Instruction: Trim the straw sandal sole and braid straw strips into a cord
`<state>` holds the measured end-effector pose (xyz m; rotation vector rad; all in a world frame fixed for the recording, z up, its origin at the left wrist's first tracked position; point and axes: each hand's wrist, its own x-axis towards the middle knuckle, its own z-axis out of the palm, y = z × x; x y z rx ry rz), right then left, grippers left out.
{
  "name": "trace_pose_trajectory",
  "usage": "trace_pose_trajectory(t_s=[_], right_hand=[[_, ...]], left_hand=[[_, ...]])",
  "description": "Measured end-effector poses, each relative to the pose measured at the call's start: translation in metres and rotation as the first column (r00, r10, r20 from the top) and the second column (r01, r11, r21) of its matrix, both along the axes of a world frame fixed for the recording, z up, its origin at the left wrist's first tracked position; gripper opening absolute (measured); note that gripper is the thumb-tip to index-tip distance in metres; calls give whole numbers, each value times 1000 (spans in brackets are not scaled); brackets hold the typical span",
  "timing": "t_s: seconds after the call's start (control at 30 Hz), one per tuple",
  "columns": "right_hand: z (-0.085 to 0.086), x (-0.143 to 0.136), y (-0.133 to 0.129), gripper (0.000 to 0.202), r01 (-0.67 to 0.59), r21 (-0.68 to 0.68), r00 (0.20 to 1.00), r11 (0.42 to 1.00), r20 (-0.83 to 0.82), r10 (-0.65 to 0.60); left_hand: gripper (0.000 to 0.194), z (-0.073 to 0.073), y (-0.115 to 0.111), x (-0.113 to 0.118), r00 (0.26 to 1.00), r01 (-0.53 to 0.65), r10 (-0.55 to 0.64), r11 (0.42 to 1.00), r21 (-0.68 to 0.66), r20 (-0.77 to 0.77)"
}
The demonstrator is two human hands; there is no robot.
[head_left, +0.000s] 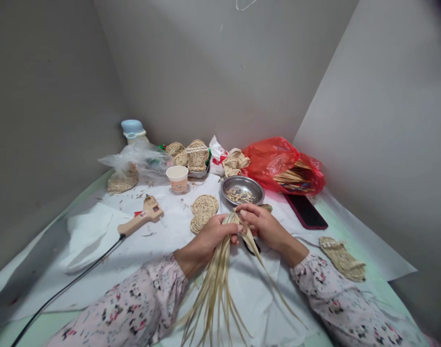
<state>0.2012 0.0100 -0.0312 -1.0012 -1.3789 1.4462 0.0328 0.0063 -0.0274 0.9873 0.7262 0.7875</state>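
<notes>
My left hand (pixel 220 231) is closed round the upper end of a bundle of dried straw strips (pixel 220 284), whose loose ends fan down toward me. At the top of the bundle, my right hand (pixel 261 224) pinches a single strip (pixel 254 246) that hangs apart from the others to the right. Just beyond my left hand lies a coiled straw sole (pixel 205 212). A steel bowl (pixel 242 190) with straw scraps stands behind my hands. Something with a black loop (pixel 252 246) lies partly hidden under my right hand.
A glue gun (pixel 142 217) with a black cord rests at left. Behind are a paper cup (pixel 178 179), a clear plastic bag (pixel 137 159), a blue-capped bottle (pixel 133 131) and woven pieces (pixel 196 155). A red bag of straw (pixel 278 164), a phone (pixel 307 212) and a woven slipper (pixel 342 258) lie right.
</notes>
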Motion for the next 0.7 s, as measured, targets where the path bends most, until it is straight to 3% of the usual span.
trace_pose_trajectory(t_s=[0.2,0.37,0.53,0.7], right_hand=[[1,-5,-2,30,-8,-18,1000,1000,12,8],[-1,-6,0,26,88,-48,994,995,-63,-91],[0,-4,4,27,160,-102,958,982,-225,-179],[2,4,12,22,265,-125,869,956,-399,-293]], left_hand=[[14,2,-4,1,999,40,-39,999,27,-30],[14,0,-7,0,990,135,-136,991,-18,-41],[20,0,-12,2,971,239,-239,971,-28,-24],[25,-2,-15,2,920,389,-391,918,-77,-20]])
